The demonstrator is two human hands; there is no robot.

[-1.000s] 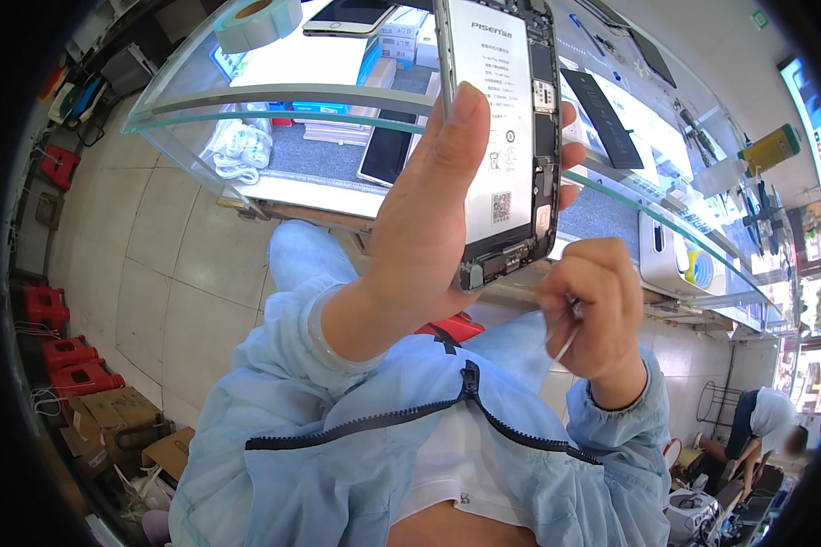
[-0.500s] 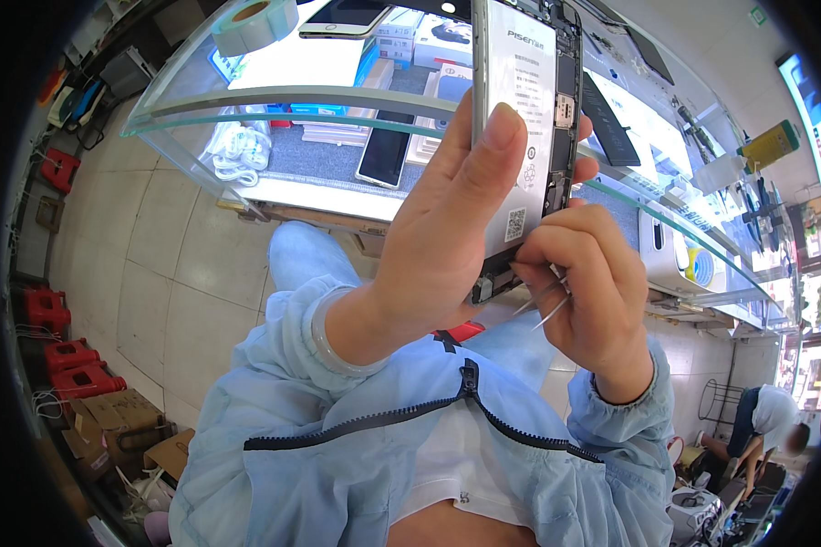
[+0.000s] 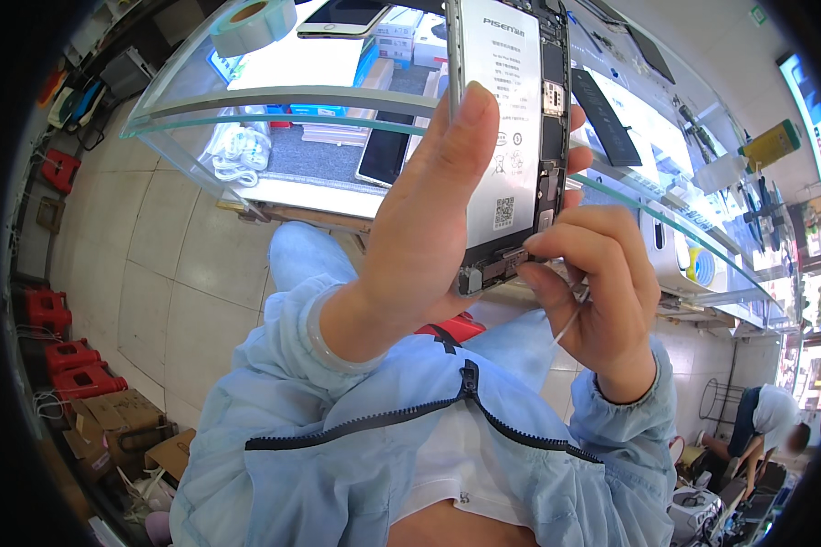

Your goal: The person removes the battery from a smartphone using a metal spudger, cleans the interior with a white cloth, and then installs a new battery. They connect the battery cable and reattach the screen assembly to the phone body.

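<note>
My left hand (image 3: 420, 214) is wrapped round an opened phone (image 3: 551, 137), thumb along its left edge and fingertips showing past the right. Inside the phone lies a white battery (image 3: 511, 118) with printed text and a square code; a strip of circuit board runs beside it. At the phone's lower end is a small dark part (image 3: 504, 265), which the thumb and forefinger of my right hand (image 3: 607, 292) touch; whether they pinch it, I cannot tell. Slim metal tweezers (image 3: 568, 325) are tucked in the curled fingers of that hand, pointing down.
A glass display counter (image 3: 292, 118) stands ahead, with a roll of tape (image 3: 254, 25) and a white phone (image 3: 342, 18) on it. To the right lie a black battery-like slab (image 3: 605, 118) and a yellow-green bottle (image 3: 769, 148). Farther right, another person (image 3: 764, 424) bends over.
The phone and my left hand have shifted slightly left and turned a little, showing more of the lower end. My right hand's fingertips stay at that end; the tweezers have swung in the palm.
</note>
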